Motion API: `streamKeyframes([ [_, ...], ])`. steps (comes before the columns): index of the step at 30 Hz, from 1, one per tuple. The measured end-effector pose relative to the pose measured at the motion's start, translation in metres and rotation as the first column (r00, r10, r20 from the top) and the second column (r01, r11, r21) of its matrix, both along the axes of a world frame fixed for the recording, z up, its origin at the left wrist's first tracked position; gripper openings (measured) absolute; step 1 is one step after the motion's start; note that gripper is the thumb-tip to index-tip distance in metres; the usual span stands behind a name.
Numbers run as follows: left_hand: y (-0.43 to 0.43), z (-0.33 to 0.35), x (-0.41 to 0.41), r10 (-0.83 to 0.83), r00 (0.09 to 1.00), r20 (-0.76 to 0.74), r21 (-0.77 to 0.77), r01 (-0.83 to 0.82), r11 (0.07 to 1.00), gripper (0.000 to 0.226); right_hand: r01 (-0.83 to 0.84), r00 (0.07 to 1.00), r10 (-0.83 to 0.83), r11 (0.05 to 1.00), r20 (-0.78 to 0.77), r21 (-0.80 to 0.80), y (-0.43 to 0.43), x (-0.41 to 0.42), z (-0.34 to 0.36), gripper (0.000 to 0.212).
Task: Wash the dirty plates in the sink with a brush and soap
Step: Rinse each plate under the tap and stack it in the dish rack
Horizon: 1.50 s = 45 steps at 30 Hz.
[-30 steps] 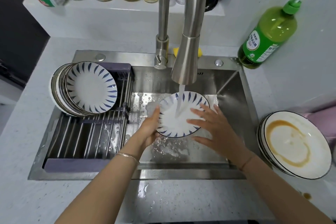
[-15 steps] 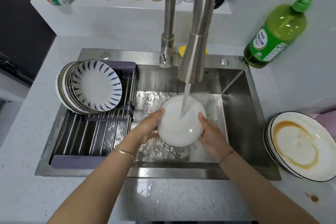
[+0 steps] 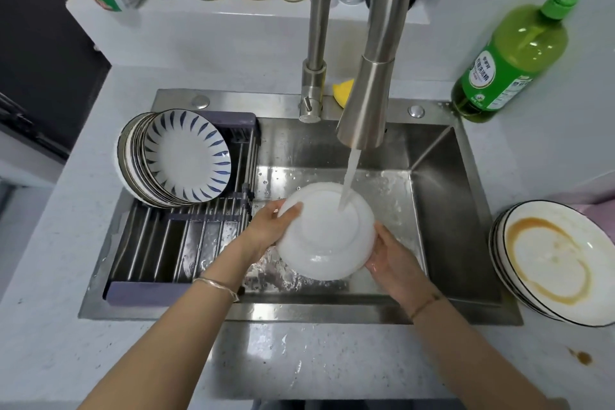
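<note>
the plate (image 3: 324,236), turned white underside up, is held over the sink (image 3: 459,210) basin under the stream of water (image 3: 347,183) from the faucet (image 3: 366,110), the water landing inside its foot ring. the left hand (image 3: 269,230) grips its left rim, thumb curled over the edge; the right hand (image 3: 391,255) holds its lower right rim, fingers out of sight beneath. in the sink's left part a drying rack (image 3: 186,243) holds a row of plates (image 3: 186,156) leaning on edge, the front one with blue leaf marks. on the counter (image 3: 66,309) to the right lies a stack of dirty plates (image 3: 559,263), the top one ringed with brown sauce. a green soap bottle (image 3: 509,66) stands behind the sink's right corner.
</note>
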<state>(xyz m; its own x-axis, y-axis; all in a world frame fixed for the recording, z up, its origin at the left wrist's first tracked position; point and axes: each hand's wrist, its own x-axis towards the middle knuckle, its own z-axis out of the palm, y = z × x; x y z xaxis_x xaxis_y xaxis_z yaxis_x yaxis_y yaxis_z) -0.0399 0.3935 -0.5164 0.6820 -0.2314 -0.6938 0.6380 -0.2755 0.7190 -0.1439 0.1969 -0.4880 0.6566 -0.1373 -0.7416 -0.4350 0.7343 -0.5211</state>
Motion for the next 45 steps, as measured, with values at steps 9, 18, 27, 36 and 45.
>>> streamKeyframes([
  [9, 0.014, 0.024, -0.006, -0.055, 0.998, -0.041, -0.126, 0.05, 0.991, 0.045, -0.167, 0.964, 0.187, 0.979, 0.189, -0.115, 0.009, 0.006, 0.047, 0.028],
  [18, 0.082, 0.08, 0.012, -0.232, 0.945, 0.229, 0.1, 0.214, 0.972, 0.037, -0.324, 0.877, 0.462, 0.769, 0.13, -0.552, 0.084, 0.057, 0.11, 0.015],
  [27, 0.179, 0.099, 0.055, -0.349, 0.619, 0.704, 0.504, -0.089, 0.859, 0.087, -0.384, 0.855, 0.518, 0.667, 0.027, -0.638, 0.166, 0.157, 0.112, 0.029],
  [36, 0.204, 0.063, 0.066, -0.511, 0.712, 0.481, 0.718, 0.015, 0.696, 0.135, -0.36, 0.867, 0.497, 0.569, -0.04, -0.739, 0.235, 0.201, 0.092, 0.03],
  [45, 0.203, 0.037, 0.067, -0.423, 0.707, 0.567, 0.647, -0.063, 0.76, 0.143, -0.395, 0.775, 0.607, 0.245, -0.178, -0.885, 0.274, 0.23, 0.075, 0.046],
])
